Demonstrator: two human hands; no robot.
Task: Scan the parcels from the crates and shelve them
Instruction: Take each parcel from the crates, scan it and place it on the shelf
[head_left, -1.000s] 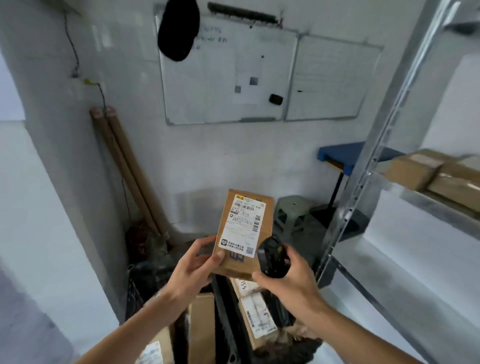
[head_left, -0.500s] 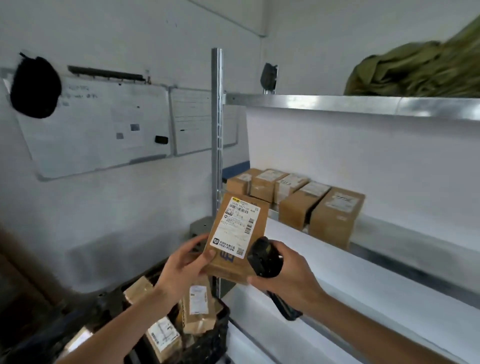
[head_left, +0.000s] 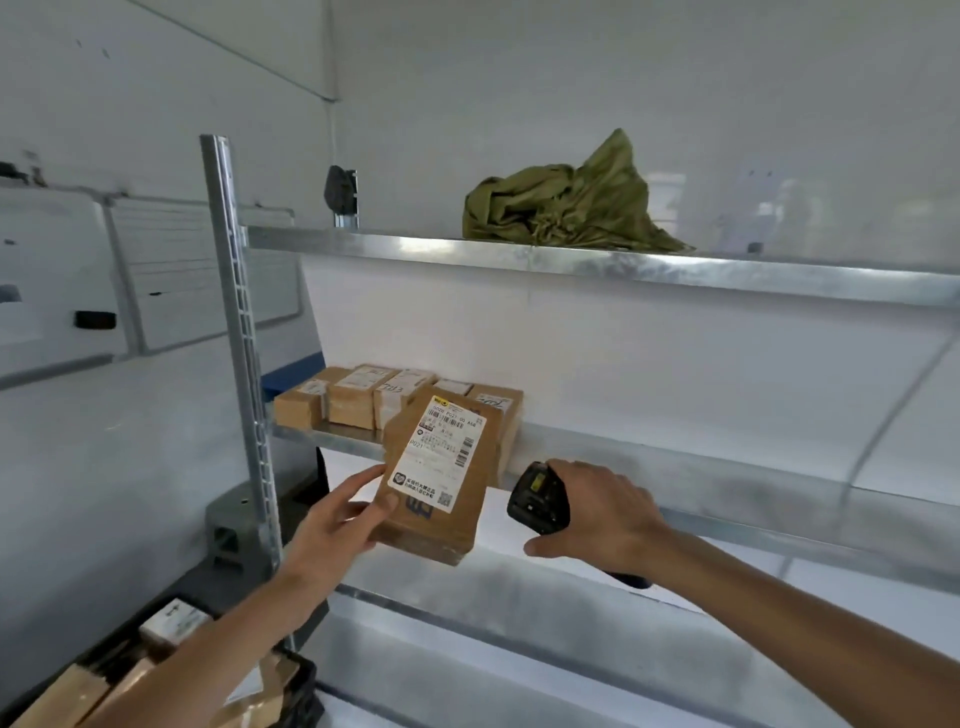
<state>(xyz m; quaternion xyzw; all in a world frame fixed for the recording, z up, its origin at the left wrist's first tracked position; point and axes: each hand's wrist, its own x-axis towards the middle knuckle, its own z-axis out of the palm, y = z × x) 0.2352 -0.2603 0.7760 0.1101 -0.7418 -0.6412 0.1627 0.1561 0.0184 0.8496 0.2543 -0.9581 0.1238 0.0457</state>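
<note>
Seen from the head camera, a person stands at a metal shelving unit (head_left: 235, 364) with both bare arms reaching forward. The left hand (head_left: 332, 525) holds a brown cardboard parcel (head_left: 439, 480) by its lower left corner, thumb on the front face and fingers curled behind it. The parcel is tilted, its white shipping label (head_left: 441, 457) with barcodes facing the camera, and it is held in the air in front of the middle shelf (head_left: 675, 467). Just to its right, the right hand (head_left: 602, 514) grips a black handheld scanner (head_left: 537, 499), fingers wrapped over its body, with the scanner's head pointing up and to the left toward the parcel without touching it. On the middle shelf behind the held parcel, a cluster of similar labelled boxes (head_left: 358, 397) stands close together at the left end. The top shelf (head_left: 571, 260) carries a crumpled olive-green sack (head_left: 566, 202). At the lower left, a dark crate (head_left: 298, 696) holds more labelled parcels (head_left: 174, 621). A whiteboard (head_left: 156, 275) hangs on the wall to the left.
</note>
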